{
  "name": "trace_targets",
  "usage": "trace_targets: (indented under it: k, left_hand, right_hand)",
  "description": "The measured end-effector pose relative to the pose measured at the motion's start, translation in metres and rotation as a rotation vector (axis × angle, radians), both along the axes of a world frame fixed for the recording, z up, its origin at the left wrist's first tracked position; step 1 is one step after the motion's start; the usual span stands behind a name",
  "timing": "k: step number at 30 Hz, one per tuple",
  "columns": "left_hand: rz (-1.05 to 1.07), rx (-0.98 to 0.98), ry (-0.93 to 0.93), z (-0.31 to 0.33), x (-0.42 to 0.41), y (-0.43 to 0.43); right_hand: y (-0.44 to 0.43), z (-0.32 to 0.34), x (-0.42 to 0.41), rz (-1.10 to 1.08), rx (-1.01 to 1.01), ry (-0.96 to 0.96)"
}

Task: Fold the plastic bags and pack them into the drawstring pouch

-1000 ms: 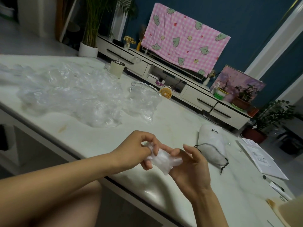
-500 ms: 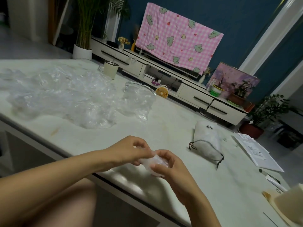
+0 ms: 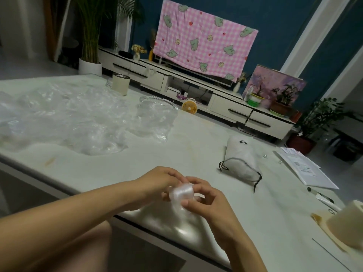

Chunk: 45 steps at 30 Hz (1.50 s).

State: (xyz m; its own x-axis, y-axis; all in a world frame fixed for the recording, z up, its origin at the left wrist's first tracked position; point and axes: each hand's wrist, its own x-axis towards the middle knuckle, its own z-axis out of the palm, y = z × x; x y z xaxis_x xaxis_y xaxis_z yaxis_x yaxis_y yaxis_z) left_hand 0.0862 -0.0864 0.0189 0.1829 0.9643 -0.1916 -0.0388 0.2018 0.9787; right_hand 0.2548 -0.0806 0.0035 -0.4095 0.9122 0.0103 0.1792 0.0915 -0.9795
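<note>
Two hands met over the near edge of the pale table (image 3: 137,165), with a small folded plastic bag (image 3: 181,193) gripped between them and held clear of the surface. The left hand (image 3: 163,183) pinched the bag's left side with curled fingers; the right hand (image 3: 206,201) closed its thumb and bent fingers (image 3: 198,186) on the right side. Farther back and to the right, well apart from the hands, the white drawstring pouch (image 3: 240,161) lay on its side, bulging, its dark-corded mouth turned toward the near edge. Right of the pouch lay a sheaf of printed papers (image 3: 302,167), with a pen (image 3: 320,195) nearer than them. On the far left of the table spread a loose pile of clear plastic bags (image 3: 64,118), touching a glass dish (image 3: 157,101) at its right end. A cream cup (image 3: 120,84) stood upright at the far edge, just beyond the pile. Beyond the table stood a small yellow fan (image 3: 189,107) and a low white cabinet (image 3: 225,107), above which hung a pink checked cloth (image 3: 202,36)
</note>
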Motion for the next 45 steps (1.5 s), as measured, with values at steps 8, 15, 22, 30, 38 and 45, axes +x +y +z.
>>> trace_targets:
  k: [8,15,22,30,38,45]
  left_hand:
    - [-0.017,-0.281,-0.003,-0.018,0.065,0.045]
    - [0.123,0.452,0.79,-0.023,0.12,0.124]
    - [0.18,0.678,1.191,-0.023,0.155,0.187]
    - [0.018,0.81,0.739,-0.01,0.113,0.203]
    - [-0.239,0.743,0.7,-0.031,0.094,0.2]
    - [-0.01,0.767,1.228,-0.038,0.033,0.197]
  right_hand:
    - [0.024,-0.018,0.05,-0.404,0.102,0.166]
    - [0.065,-0.012,0.097,-0.649,0.167,0.193]
    - [0.122,-0.024,0.1,-0.767,0.548,-0.21]
    - [0.193,-0.013,0.083,-0.895,1.173,-0.718]
    - [0.213,-0.027,0.066,-0.81,0.869,-0.694]
    - [0.204,-0.018,0.064,-0.671,0.57,-0.879]
